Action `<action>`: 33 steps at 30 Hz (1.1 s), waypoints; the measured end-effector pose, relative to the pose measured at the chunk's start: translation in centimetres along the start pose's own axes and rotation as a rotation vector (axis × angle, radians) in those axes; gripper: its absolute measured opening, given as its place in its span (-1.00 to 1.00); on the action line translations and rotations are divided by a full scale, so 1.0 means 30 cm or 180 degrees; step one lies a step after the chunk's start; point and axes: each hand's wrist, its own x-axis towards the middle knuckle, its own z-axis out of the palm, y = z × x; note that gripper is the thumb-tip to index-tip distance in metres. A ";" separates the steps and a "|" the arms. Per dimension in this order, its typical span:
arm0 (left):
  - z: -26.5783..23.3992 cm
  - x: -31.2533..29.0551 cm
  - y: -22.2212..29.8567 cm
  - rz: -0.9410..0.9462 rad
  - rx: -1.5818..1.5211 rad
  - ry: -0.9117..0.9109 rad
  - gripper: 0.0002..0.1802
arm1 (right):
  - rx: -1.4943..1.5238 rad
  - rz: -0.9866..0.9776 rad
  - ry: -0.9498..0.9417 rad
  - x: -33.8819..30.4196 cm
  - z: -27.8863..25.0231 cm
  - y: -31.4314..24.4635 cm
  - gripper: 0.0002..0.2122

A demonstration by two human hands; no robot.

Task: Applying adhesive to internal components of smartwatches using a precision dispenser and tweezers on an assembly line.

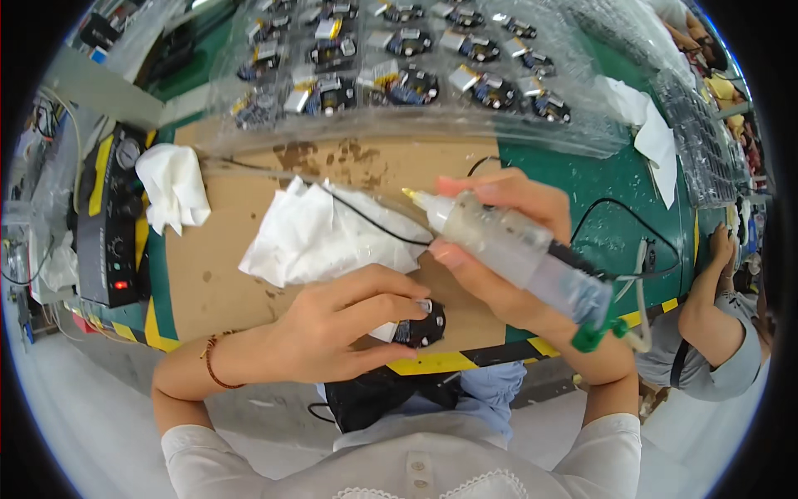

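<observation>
My left hand (332, 323) is closed around the edge of a small round black circuit board (429, 326), close to the table's front edge. A pale flat piece (384, 333) shows beside the board, partly hidden by my fingers. Up and to the right, my right hand (536, 204) grips a translucent dispensing syringe (507, 249). Its yellow tip (409, 193) points up and left, over crumpled white tissue (320, 237). At the syringe's back end sits a green fitting (588, 338) with a pale hose. The tip is apart from the board.
Clear plastic trays (374, 125) across the back carry several similar boards. A black control box (112, 220) with a gauge stands left, beside another tissue (174, 187). Brown cardboard (208, 291) covers part of the green table. A black cable (366, 218) crosses it. Another person's arm (708, 279) is at right.
</observation>
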 end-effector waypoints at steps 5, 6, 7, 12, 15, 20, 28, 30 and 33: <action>0.032 -0.036 -0.006 -0.0135 0.0309 0.0260 -0.64 | 0.0019 -0.0374 0.0020 0.004 0.005 0.015 -0.45; 0.031 -0.041 -0.009 -0.0162 0.0289 0.0288 -0.64 | -0.0041 -0.0347 -0.0033 0.003 0.001 0.011 -0.46; 0.038 -0.045 -0.016 -0.0049 0.0315 0.0284 -0.63 | -0.0019 -0.0326 -0.0078 -0.002 -0.003 0.013 -0.46; 0.046 -0.039 -0.019 -0.0018 0.0371 0.0294 -0.60 | 0.0529 0.0438 0.0769 -0.072 0.041 -0.024 -0.51; 0.045 -0.044 -0.017 -0.0051 0.0394 0.0310 -0.60 | 0.0650 0.0397 0.0637 -0.080 0.019 -0.058 -0.50; 0.039 -0.042 -0.023 -0.0070 0.0379 0.0352 -0.61 | 0.0574 0.0658 0.0292 -0.078 0.012 -0.083 -0.49; 0.044 -0.037 -0.026 -0.0067 0.0436 0.0375 -0.61 | 0.1025 0.0443 -0.0350 -0.064 0.001 -0.077 -0.46; 0.044 -0.039 -0.026 -0.0055 0.0462 0.0387 -0.61 | 0.0799 0.0575 -0.0434 -0.063 0.004 -0.084 -0.48; 0.042 -0.038 -0.021 -0.0115 0.0443 0.0346 -0.60 | 0.0606 0.0664 -0.0592 -0.058 0.002 -0.084 -0.49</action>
